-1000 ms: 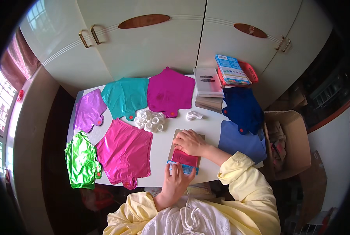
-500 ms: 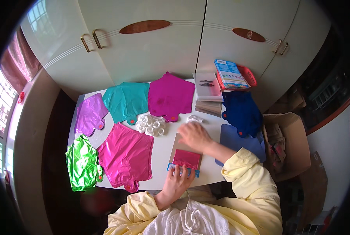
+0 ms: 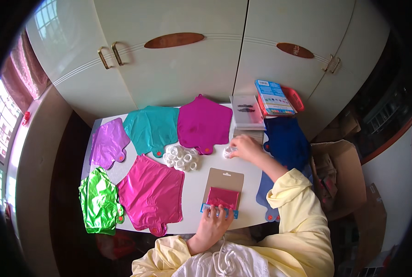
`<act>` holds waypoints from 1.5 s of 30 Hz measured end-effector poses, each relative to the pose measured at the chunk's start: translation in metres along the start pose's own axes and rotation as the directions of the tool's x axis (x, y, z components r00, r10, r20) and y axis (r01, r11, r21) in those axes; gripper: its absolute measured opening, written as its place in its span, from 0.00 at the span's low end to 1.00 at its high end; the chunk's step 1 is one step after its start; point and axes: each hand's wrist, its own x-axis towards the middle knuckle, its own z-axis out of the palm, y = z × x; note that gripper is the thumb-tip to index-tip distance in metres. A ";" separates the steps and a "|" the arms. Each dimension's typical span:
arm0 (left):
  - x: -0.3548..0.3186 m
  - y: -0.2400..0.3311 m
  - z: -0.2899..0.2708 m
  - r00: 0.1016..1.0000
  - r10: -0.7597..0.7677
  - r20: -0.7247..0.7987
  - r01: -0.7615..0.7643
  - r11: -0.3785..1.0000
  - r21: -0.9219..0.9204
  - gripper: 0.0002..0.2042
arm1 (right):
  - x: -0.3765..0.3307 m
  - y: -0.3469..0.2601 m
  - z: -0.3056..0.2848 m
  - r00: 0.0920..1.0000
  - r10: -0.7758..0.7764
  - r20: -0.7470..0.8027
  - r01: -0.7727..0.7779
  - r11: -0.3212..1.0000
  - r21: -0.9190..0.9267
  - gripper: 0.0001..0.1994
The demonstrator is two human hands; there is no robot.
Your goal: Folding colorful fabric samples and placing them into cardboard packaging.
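Observation:
A brown backing card (image 3: 219,179) with a hang slot lies on the table, with a folded pink foil piece (image 3: 222,197) and a blue printed strip (image 3: 234,214) on its lower part. My left hand (image 3: 212,225) rests on that strip with its fingers apart, pressing it down. Farther up and to the right, my right hand (image 3: 245,147) pinches at a small white coil (image 3: 228,152) on the tabletop; its fingertips partly cover it. Left of this coil sits a heap of white ribbon coils (image 3: 180,158).
Flat foil balloons lie around: purple (image 3: 109,144), teal (image 3: 151,129), magenta (image 3: 204,124), pink (image 3: 153,194), green (image 3: 99,201), dark blue (image 3: 286,141). A clear box (image 3: 247,113), blue printed cards (image 3: 274,98) in a red basket (image 3: 292,99) and a cardboard box (image 3: 340,177) stand right.
My right hand has moved from above the card out to the white coil and closed its fingers there, uncovering the card's top. My left hand stays on the blue strip. The view has tilted slightly.

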 end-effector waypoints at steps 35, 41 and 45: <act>0.011 0.001 -0.007 0.999 0.041 0.005 -0.041 0.999 0.009 0.13 | 0.042 0.114 -0.010 0.992 0.041 0.119 -0.021 0.987 -0.161 0.18; 0.012 0.000 -0.007 0.998 0.053 -0.026 -0.053 0.998 0.014 0.13 | 0.032 0.109 -0.004 0.995 0.091 -0.038 -0.098 0.963 -0.252 0.09; 0.015 0.001 -0.009 0.998 0.054 -0.028 -0.054 0.999 0.001 0.12 | 0.017 0.103 -0.012 0.974 0.023 -0.227 -0.069 0.978 -0.195 0.08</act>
